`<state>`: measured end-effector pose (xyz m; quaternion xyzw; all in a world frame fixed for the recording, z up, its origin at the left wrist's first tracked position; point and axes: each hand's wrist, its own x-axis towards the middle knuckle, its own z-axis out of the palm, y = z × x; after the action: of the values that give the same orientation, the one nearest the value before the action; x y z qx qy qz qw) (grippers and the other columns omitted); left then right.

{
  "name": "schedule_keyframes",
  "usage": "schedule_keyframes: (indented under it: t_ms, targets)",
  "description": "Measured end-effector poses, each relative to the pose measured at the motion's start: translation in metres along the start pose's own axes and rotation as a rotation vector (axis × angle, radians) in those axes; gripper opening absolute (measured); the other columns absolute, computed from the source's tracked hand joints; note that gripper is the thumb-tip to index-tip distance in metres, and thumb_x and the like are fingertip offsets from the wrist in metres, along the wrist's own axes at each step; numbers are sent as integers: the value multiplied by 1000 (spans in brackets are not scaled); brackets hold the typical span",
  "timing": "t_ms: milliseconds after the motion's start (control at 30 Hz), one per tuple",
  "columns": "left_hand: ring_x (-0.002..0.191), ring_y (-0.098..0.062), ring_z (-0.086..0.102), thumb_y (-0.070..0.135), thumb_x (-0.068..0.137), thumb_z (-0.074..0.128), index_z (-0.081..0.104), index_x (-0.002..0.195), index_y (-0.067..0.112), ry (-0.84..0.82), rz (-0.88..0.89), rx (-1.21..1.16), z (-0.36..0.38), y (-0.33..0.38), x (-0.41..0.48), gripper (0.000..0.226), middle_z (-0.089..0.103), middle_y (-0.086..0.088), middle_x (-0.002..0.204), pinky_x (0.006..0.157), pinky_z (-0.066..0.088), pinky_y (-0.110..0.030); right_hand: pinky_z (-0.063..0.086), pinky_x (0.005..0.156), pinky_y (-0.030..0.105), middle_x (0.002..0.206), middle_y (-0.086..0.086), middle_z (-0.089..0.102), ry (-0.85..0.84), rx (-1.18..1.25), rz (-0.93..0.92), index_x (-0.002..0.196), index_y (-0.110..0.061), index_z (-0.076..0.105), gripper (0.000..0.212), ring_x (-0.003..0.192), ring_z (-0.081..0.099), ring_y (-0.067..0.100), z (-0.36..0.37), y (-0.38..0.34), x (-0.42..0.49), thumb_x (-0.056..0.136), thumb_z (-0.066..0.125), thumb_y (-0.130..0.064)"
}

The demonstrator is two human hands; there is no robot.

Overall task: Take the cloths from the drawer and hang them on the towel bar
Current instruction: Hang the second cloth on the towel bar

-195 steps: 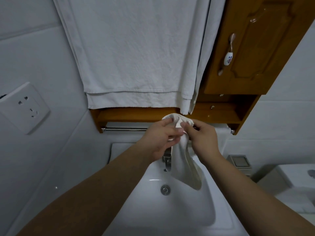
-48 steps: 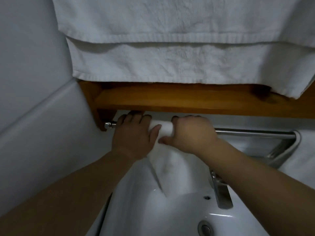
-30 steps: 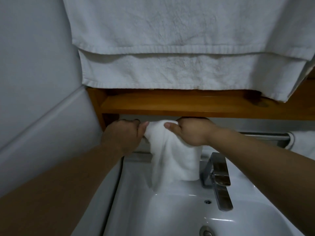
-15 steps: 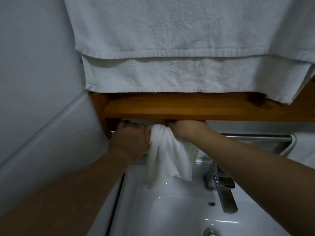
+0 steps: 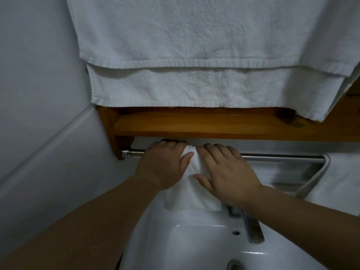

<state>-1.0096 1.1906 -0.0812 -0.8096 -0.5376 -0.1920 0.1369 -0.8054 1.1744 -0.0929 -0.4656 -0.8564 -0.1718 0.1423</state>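
A small white cloth (image 5: 191,168) hangs over the chrome towel bar (image 5: 282,158) near its left end, its lower part dangling toward the sink. My left hand (image 5: 163,166) lies over the bar on the cloth's left side, fingers bent over the top and thumb against the fabric. My right hand (image 5: 228,172) rests flat on the cloth's right side with fingers straight and thumb spread. Another white cloth (image 5: 342,182) hangs at the bar's right end. The drawer is out of view.
A big white towel (image 5: 194,55) hangs above, covering the wall over a wooden shelf (image 5: 214,127) that sits just above the bar. Below are the white sink (image 5: 194,248), its chrome faucet (image 5: 252,228) and the drain (image 5: 234,266). Tiled wall stands to the left.
The cloth was bunched between both gripping hands; now it lies draped over the bar. My right hand has opened flat on it, and both hands sit lower on the bar's front.
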Motion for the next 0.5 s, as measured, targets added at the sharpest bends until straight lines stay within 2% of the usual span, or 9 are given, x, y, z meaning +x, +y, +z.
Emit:
schedule_keyframes:
  t_ms: [67, 167, 233, 267, 367, 400, 500]
  targets:
    - [74, -28, 64, 48, 99, 29, 68, 102, 17, -24, -2, 42, 5, 2, 2, 49, 71, -6, 86, 70, 50, -36, 49, 92, 46, 125, 11, 60, -40, -40, 12, 138, -12, 48, 71, 108, 59, 31, 4, -1, 2, 93, 38, -66]
    - [66, -28, 62, 52, 98, 22, 66, 95, 17, -34, 63, 102, 4, -3, 4, 57, 68, -7, 79, 62, 50, -35, 51, 77, 40, 112, 8, 63, -53, -51, 6, 130, -17, 49, 68, 93, 62, 27, -1, 3, 15, 89, 40, -71]
    - [73, -27, 64, 56, 94, 7, 63, 103, 19, -119, 76, 153, -5, -12, 10, 68, 69, -6, 86, 63, 47, -34, 49, 71, 36, 109, 5, 63, -128, 3, 4, 126, -21, 47, 69, 89, 62, 25, -8, 6, 26, 87, 40, -76]
    - [81, -27, 65, 56, 93, 2, 60, 111, 20, -167, 114, 205, -7, -16, 14, 70, 68, -5, 95, 65, 45, -34, 47, 68, 34, 108, 3, 63, -167, 31, 9, 125, -22, 46, 70, 88, 63, 24, -10, 7, 31, 85, 40, -79]
    - [100, -27, 63, 50, 100, 20, 50, 131, 21, -297, 284, 327, -12, -25, 22, 53, 63, -6, 112, 77, 52, -36, 49, 67, 33, 103, 0, 66, -213, 78, 12, 122, -25, 47, 74, 84, 64, 21, -12, 11, 40, 80, 40, -85]
    - [104, -27, 62, 52, 98, 20, 49, 134, 21, -357, 316, 372, -15, -28, 24, 56, 62, -6, 115, 84, 53, -38, 50, 68, 33, 102, 0, 66, -220, 90, 19, 123, -26, 46, 75, 84, 64, 21, -12, 14, 39, 79, 39, -87]
    - [116, -24, 59, 60, 97, 16, 49, 137, 24, -460, 190, 403, -28, -42, 19, 63, 62, -4, 125, 100, 47, -37, 47, 66, 30, 100, -3, 67, -223, 104, 62, 126, -28, 47, 82, 83, 64, 18, -13, 27, 25, 76, 31, -91]
